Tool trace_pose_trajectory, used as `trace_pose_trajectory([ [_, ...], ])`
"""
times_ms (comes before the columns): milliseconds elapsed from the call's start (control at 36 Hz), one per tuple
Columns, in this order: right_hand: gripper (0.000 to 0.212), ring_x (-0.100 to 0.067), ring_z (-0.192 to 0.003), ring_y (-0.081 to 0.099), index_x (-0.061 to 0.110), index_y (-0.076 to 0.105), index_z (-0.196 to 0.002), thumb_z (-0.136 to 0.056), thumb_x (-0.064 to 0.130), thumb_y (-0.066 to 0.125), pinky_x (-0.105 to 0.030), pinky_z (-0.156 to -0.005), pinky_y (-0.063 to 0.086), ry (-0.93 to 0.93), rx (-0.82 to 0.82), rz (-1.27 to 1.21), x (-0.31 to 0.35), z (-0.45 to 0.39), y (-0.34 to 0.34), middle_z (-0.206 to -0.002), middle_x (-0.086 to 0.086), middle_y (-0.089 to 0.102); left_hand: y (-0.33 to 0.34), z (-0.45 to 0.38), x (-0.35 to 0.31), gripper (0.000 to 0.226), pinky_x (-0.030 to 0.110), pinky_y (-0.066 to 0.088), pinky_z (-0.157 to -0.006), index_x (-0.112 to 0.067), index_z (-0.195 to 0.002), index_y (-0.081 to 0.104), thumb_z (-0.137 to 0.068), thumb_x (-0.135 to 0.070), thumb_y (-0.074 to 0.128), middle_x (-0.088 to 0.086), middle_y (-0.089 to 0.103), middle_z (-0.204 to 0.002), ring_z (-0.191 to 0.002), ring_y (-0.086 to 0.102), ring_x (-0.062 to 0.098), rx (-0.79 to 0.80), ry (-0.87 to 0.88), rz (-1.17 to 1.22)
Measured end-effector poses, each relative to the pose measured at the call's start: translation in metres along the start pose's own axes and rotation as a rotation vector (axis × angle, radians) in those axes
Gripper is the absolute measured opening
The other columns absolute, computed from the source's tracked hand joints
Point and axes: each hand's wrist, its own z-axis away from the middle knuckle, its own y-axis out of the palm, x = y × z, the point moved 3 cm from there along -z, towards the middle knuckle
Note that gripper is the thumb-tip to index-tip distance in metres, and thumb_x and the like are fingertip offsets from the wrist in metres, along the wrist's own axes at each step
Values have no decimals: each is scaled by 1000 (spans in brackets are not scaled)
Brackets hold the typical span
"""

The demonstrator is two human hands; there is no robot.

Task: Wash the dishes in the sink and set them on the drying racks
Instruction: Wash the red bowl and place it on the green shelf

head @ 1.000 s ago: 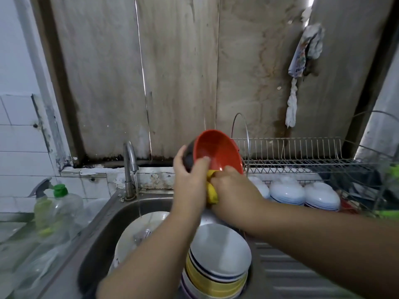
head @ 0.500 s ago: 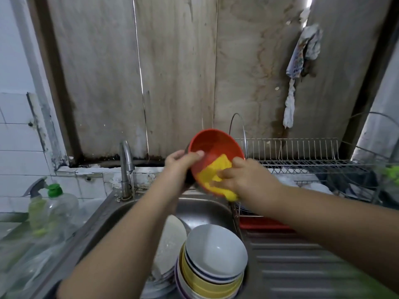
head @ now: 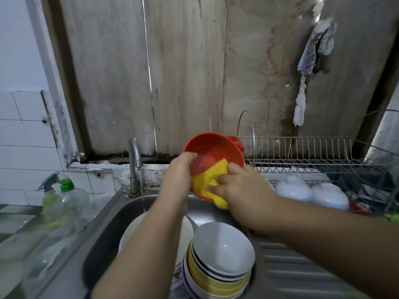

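A: Nearest first. Stack of bowls (head: 220, 264) in the sink (head: 101, 240), white one on top, yellow-banded ones under it. A white plate (head: 133, 231) just behind, partly hidden by the left forearm. All still unwashed, by the look.

B: Hands?

A: Above the basin. Left hand (head: 178, 180) grips the red bowl (head: 212, 154) by its near-left rim, thumb hooked inside. The bowl is tilted, mouth toward the camera. Right hand (head: 239, 188) has fingers curled on a yellow sponge cloth (head: 210, 182), pressing it over the lower rim and inner wall.

B: Change from a second back?

A: Then the cloth was bunched under the rim, barely showing. Half a second ago it lay inside the bowl. Now it drapes across the lip, half in, half out. I judge the scrub is working round from inside to the edge.

B: Meaning?

A: This bowl is mid-scrub, not yet rinsed. The tap (head: 135, 156) runs a thin stream just left of the hands, so a rinse is close.

B: Further off?

A: Drying rack (head: 313, 152) to the right, with two white bowls (head: 311, 192) upturned on its lower tier. A rag (head: 313, 52) hangs on the wall. Soap bottle (head: 69, 197) far left.
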Motion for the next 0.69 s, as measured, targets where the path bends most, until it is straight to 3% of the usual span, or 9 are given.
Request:
trace_pose_trajectory([
  [56, 30, -21, -63, 54, 25, 64, -63, -39, 25, 81, -26, -48, 25, 161, 38, -117, 15, -3, 6, -61, 8, 60, 8, 6, 11, 42, 36, 50, -75, -11, -114, 59, -80, -35, 64, 13, 67, -103, -91, 64, 29, -38, 31, 70],
  [139, 24, -29, -75, 54, 23, 68, -82, -59, 16, 70, -36, -53, 42, 124, 80, -293, 7, 4, 14, -82, 3, 66, -2, 10, 15, 58, 33, 52, -71, -11, -123, 52, -74, -32, 74, 12, 67, -107, -91, 66, 24, 63, -2, 19],
  [222, 39, -21, -67, 52, 35, 74, -90, -54, 23, 65, -29, -51, 34, -106, 91, -53, -6, 9, 10, -84, 9, 69, -18, 8, 6, 36, 31, 51, -64, -8, -105, 64, -79, -32, 65, 13, 72, -95, -78, 65, 25, 140, -78, -69],
  [278, 37, -19, -70, 52, 39, 73, -88, -54, 26, 70, -28, -57, 26, -130, 119, 57, -3, 8, 10, -83, 10, 68, -26, 5, 8, 17, 30, 47, -65, -14, -86, 64, -87, -28, 56, 8, 69, -79, -69, 61, 23, 1, -91, -131],
  [333, 37, -22, -84, 53, 37, 71, -97, -61, 29, 73, -30, -64, 23, -28, 207, 12, 14, 1, 9, -92, 8, 68, -24, 7, 16, 29, 36, 49, -74, -15, -93, 63, -77, -39, 60, 8, 68, -89, -79, 61, 25, -123, -55, -94],
  [417, 24, -26, -102, 46, 25, 65, -103, -81, 35, 60, -34, -78, 39, 269, 277, -416, 32, -8, 10, -105, 2, 64, -9, 19, 28, 60, 40, 50, -88, -19, -122, 49, -76, -54, 65, 3, 63, -108, -96, 61, 20, -159, 33, -62],
  [528, 17, -20, -83, 60, 26, 59, -70, -77, 23, 75, -29, -73, 48, 489, 193, -877, 34, -7, 18, -74, 5, 65, -13, 21, 29, 119, 47, 40, -105, -30, -141, 37, -43, -96, 50, -1, 53, -136, -122, 52, 21, -50, 25, -171],
  [611, 18, -4, -53, 60, 21, 64, -72, -72, 14, 80, -20, -53, 46, 775, 97, -1412, 31, 2, 18, -57, 7, 65, -24, 22, 29, 88, 41, 34, -109, -26, -134, 49, -69, -85, 37, -1, 53, -137, -125, 49, 17, -10, -48, -16],
  [694, 21, -12, -50, 62, 12, 63, -74, -67, 27, 75, -27, -53, 51, 1069, -74, -1899, 32, 5, 24, -60, -3, 64, -39, 20, 46, 63, 38, 25, -111, -18, -137, 47, -93, -61, 32, 5, 41, -147, -134, 38, 20, -184, -180, 60],
])
